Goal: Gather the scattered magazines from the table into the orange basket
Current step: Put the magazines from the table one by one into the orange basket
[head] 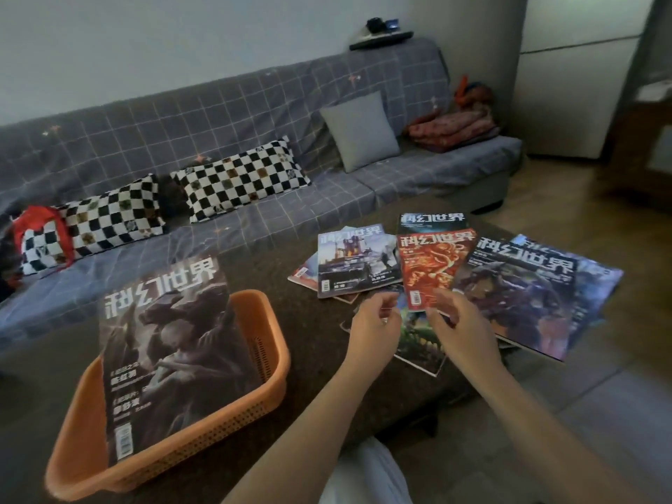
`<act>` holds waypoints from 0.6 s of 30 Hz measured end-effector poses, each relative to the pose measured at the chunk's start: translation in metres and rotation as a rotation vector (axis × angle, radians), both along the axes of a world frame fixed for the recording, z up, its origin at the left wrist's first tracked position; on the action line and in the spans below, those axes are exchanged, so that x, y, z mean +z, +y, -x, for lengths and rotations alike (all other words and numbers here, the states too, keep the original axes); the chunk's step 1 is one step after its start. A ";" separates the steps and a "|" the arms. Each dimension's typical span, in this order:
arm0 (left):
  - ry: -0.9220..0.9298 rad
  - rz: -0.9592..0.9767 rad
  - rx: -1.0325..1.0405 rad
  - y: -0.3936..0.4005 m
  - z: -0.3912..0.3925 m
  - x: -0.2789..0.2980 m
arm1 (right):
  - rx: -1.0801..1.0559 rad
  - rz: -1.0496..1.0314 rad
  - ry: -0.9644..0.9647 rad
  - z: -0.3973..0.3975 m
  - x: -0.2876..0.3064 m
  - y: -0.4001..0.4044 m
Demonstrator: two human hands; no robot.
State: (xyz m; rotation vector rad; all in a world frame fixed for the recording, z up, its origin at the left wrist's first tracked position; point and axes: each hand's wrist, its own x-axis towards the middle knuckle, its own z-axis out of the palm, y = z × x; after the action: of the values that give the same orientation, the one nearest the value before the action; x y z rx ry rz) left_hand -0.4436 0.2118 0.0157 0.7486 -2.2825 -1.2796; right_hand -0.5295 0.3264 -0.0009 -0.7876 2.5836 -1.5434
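Basket: my orange perforated plastic basket (265, 343) holds one grey-covered magazine (171, 358), leaning.
Hands: my left hand (374, 321) and right hand (462, 321) hover loosely curled, empty, above scattered glossy magazines (436, 263) on the desk (312, 358).

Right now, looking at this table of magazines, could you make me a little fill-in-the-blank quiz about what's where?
1. The basket holding one dark magazine is coloured ____.
2. The number of magazines already in the basket is ____.
3. Both hands, left hand and right hand, reach toward the magazine with the ____ cover.
4. The two pillows on the sofa have a black-and-white ____ pattern.

Missing words: orange; one; red; checkered
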 end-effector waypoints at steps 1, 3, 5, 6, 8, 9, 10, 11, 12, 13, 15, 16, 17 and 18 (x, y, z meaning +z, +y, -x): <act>-0.020 0.003 -0.022 0.005 0.012 -0.003 | -0.044 -0.027 0.000 0.009 -0.004 0.008; -0.064 0.001 -0.059 0.012 0.034 -0.010 | -0.113 -0.068 -0.007 0.025 -0.011 0.021; -0.113 0.007 -0.089 0.018 0.053 -0.016 | -0.152 -0.078 -0.011 0.037 -0.018 0.032; -0.138 0.028 -0.101 0.020 0.060 -0.020 | -0.171 -0.089 -0.013 0.042 -0.022 0.037; -0.180 0.084 -0.119 0.023 0.073 -0.026 | -0.227 -0.148 -0.013 0.051 -0.028 0.046; -0.193 0.107 -0.128 0.024 0.079 -0.028 | -0.259 -0.188 -0.012 0.056 -0.030 0.050; -0.195 0.126 -0.136 0.024 0.085 -0.030 | -0.288 -0.228 -0.012 0.060 -0.032 0.054; -0.188 0.142 -0.140 0.025 0.089 -0.031 | -0.312 -0.268 -0.012 0.064 -0.034 0.057; -0.175 0.149 -0.138 0.025 0.093 -0.032 | -0.330 -0.309 -0.010 0.067 -0.034 0.061; -0.158 0.146 -0.126 0.025 0.097 -0.033 | -0.342 -0.345 -0.008 0.070 -0.035 0.063; -0.143 0.100 -0.080 0.023 0.103 -0.034 | -0.335 -0.376 -0.020 0.073 -0.036 0.065; -0.148 0.062 -0.052 0.022 0.106 -0.033 | -0.323 -0.381 -0.032 0.074 -0.036 0.065; -0.157 0.026 -0.030 0.022 0.108 -0.032 | -0.311 -0.388 -0.039 0.073 -0.036 0.065; -0.171 0.001 -0.023 0.022 0.111 -0.030 | -0.299 -0.394 -0.041 0.072 -0.035 0.065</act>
State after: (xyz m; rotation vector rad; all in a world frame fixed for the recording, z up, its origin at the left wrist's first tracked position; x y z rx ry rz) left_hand -0.5548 0.2339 -0.0144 0.8638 -2.4317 -1.2684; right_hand -0.6015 0.3915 -0.0359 -0.3425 2.9348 -1.0198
